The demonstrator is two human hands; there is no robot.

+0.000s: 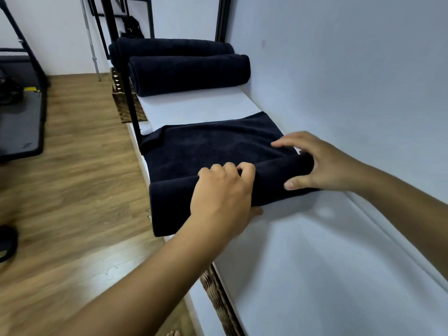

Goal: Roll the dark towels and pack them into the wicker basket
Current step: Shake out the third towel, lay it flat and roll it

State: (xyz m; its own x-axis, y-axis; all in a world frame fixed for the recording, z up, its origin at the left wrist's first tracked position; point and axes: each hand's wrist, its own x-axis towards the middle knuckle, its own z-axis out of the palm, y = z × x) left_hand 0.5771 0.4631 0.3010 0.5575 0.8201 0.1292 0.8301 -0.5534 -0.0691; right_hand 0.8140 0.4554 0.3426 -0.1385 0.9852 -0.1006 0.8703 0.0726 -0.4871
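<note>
A dark towel [213,144] is half rolled between two hands on a white surface [303,251].

The near part of the towel is turned into a thick, soft roll, while the far part is laid flat with small creases. The roll is gripped near its middle by the left hand [220,197], with fingers curled over the top and the thumb under the near side. The right end of the roll is grasped by the right hand [322,166], the thumb on the near side and the fingers arched over to the flat part. Farther along the smooth surface, two finished rolled towels [189,73] are laid side by side, touching. A woven wicker basket [120,100] is seen below the far left edge, above the wooden floor [84,166].
</note>
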